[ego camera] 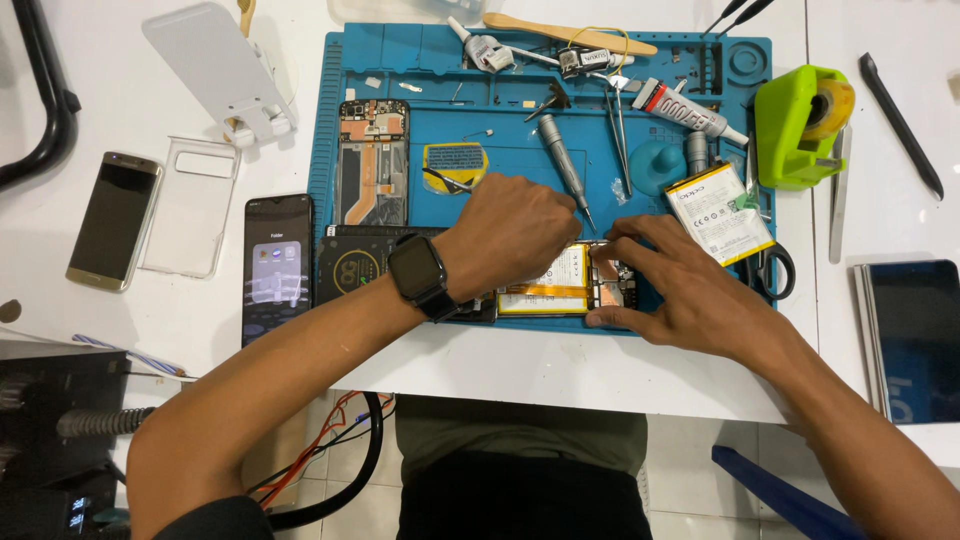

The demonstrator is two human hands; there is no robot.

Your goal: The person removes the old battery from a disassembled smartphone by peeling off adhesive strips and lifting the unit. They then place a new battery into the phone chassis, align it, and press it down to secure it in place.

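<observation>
An opened phone (pixel 560 285) with a yellow-white battery and bare circuit board lies near the front edge of the blue repair mat (pixel 400 70). My left hand (pixel 505 235), a black smartwatch on its wrist, rests curled over the phone's left part with fingers closed near the board; whether it pinches a small part is hidden. My right hand (pixel 680 285) holds the phone's right end, thumb under it and fingertips on the board.
On the mat lie a grey screwdriver (pixel 562 165), tweezers (pixel 618 125), a glue tube (pixel 690 108), a loose battery (pixel 718 212), a phone frame (pixel 372 162) and scissors (pixel 775 270). A green tape dispenser (pixel 800 125), black phone (pixel 277 262), gold phone (pixel 112 220) and clear case (pixel 190 205) surround it.
</observation>
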